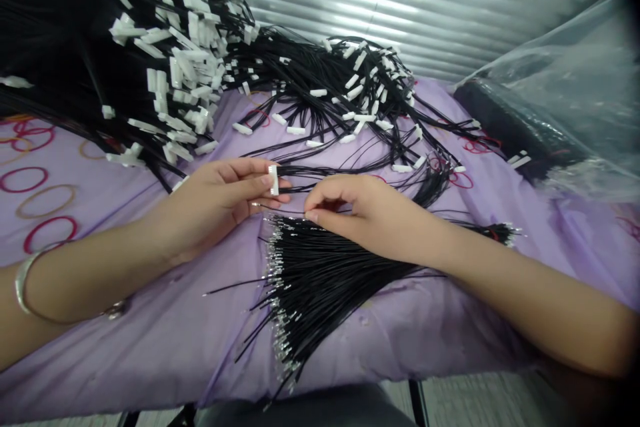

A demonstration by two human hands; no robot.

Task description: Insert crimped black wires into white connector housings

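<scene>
1. The left hand (230, 197) is clamped on a white connector (274, 180), thumb on the near face and fingers behind. The connector sits above the purple-covered desk (170, 347), near the middle of the view, with attached wires (300, 171) running off to the right behind the right hand.
2. The right hand (350, 210) has its thumb and forefinger together on 1 thin black wire (290, 211). The wire's metal tip points left, beside the left fingers and apart from the connector.
3. The wire could bend or swing off line, because a good length of it sticks out beyond the pinch.
4. The connector could twist in the grip: it is small, and the wires on it could tug sideways.
5. A loose wire could snag or be dragged along, since the fan of black wires (340, 267) lies just below the right hand, its metal tips crowded and a few strands straying left.
6. Cables could tangle: the heap of connector-ended cables (357, 83) lies close behind both hands, and a larger pile (193, 60) rises at the upper left.
7. Whether the connector has free slots is too small to tell.
</scene>
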